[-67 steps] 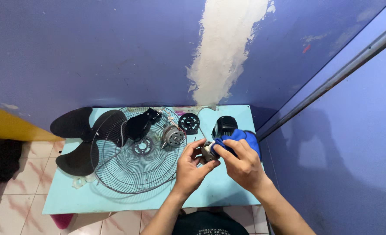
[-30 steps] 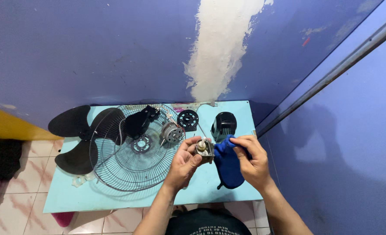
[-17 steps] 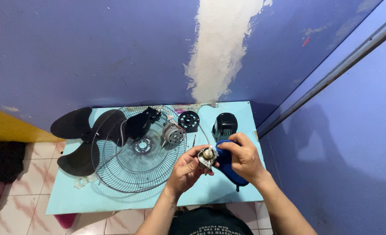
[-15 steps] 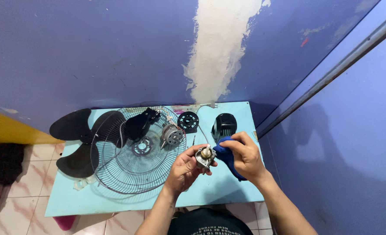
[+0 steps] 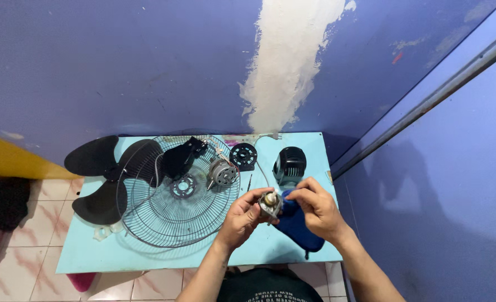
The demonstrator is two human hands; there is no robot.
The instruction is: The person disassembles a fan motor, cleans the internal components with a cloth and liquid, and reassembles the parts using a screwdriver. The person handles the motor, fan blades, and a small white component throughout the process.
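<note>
Head view:
Left hand [image 5: 241,219]: clamped on small metal part [image 5: 270,203], above tabletop [image 5: 91,254].
Right hand [image 5: 315,208]: fingers pinching its right side.
Part axis: shaft up; hands equally near.
Blue cloth [image 5: 295,226]: beneath right hand.

Place: we reckon small home repair corner | walls: purple paint, peeling plaster patch [image 5: 286,67] | floor: pinkish tiles [image 5: 32,263] | low light-blue table [image 5: 91,254] w/ fan guard [image 5: 169,215], blades [image 5: 100,179], motor [image 5: 222,172] spread out
</note>
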